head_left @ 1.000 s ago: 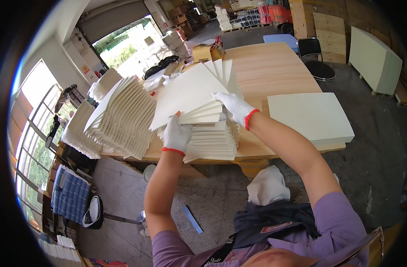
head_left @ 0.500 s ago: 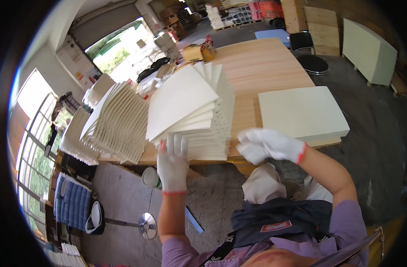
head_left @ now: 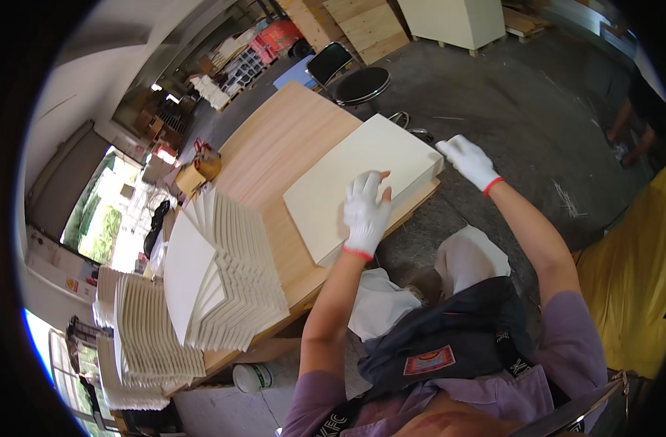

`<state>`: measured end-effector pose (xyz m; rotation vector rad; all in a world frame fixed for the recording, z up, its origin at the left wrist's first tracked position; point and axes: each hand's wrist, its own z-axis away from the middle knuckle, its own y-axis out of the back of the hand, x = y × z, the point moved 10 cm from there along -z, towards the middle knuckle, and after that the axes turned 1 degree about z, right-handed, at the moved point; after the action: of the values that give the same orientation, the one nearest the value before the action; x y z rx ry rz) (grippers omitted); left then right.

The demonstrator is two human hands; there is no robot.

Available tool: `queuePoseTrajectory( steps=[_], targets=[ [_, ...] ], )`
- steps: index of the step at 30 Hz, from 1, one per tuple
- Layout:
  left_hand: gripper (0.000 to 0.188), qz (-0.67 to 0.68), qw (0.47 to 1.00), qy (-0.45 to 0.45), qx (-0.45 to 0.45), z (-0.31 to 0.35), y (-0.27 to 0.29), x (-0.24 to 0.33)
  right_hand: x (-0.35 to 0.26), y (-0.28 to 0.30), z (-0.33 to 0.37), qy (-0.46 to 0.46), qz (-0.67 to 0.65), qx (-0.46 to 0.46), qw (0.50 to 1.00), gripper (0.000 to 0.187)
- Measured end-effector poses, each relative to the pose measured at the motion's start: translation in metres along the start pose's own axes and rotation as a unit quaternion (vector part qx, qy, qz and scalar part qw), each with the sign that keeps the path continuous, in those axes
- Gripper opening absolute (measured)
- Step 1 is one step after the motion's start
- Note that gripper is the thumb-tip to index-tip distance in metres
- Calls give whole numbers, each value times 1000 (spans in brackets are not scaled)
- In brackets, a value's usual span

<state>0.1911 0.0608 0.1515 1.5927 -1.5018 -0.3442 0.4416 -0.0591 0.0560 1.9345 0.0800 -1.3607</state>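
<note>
A squared stack of off-white sheets [head_left: 362, 175] lies flat on the wooden table, by its near right edge. Over the front part of this stack is my left hand [head_left: 367, 213] in a white knit glove with a red cuff. Its fingers are spread, with bare thumb and index tips; whether it touches the top sheet I cannot tell. My right hand [head_left: 470, 160], gloved alike, is at the stack's right corner, fingers stretched toward it and nothing in them. To the left stands a taller, fanned pile of white sheets [head_left: 227, 273].
More wavy piles of sheets [head_left: 154, 328] stand at the table's left end. A yellow box [head_left: 190, 179] sits on the far side of the wooden table [head_left: 275, 146]. Beyond it is a black round stool [head_left: 362, 85]. A white tub [head_left: 252, 378] is below the near edge. Another person's arms [head_left: 624, 124] show at far right.
The view has swung right. Both my hands have moved from beside the fanned pile to the squared stack, the left over its top and the right to its right corner.
</note>
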Motion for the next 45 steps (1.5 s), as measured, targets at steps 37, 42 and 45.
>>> queuePoseTrajectory(
  steps=[37,42,45],
  targets=[
    [36,238,959,75,-130,-63,-104,-31,-34,-42,-18,88,3,28,996,52],
    [35,137,969,68,-195,-60,-110,-21,-27,-45,-22,95,6,49,994,53],
    [37,141,972,46,-179,-58,-112,-27,-25,-49,-23,98,6,60,993,53]
  ],
)
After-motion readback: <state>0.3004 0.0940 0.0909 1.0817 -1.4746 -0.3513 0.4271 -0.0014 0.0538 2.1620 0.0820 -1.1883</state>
